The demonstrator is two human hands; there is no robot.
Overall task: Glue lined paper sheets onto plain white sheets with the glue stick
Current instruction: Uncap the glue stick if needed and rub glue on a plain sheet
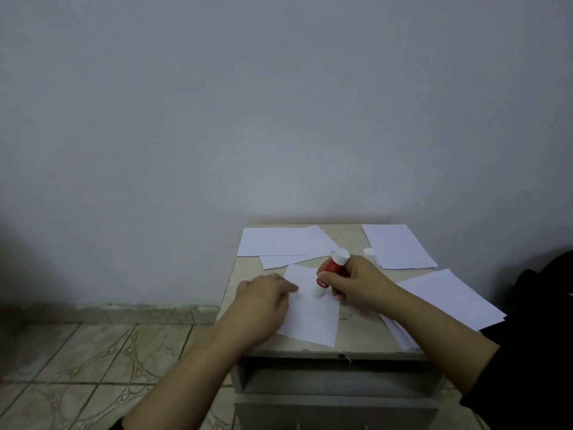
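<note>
A small white sheet (313, 318) lies in the middle of the small table (356, 347). My left hand (263, 302) rests flat on its left edge and holds it down. My right hand (356, 283) grips a red and white glue stick (330, 271), tilted, with its lower white end touching the sheet. The glue stick's white cap (369, 253) stands on the table just behind my right hand. I cannot tell whether the sheet is lined.
White sheets (285, 243) lie at the table's back left, another pile (400, 246) at the back right, and a stack (449, 301) at the right edge. A wall stands right behind the table. Tiled floor (93, 361) lies to the left. An open shelf (335, 380) sits under the tabletop.
</note>
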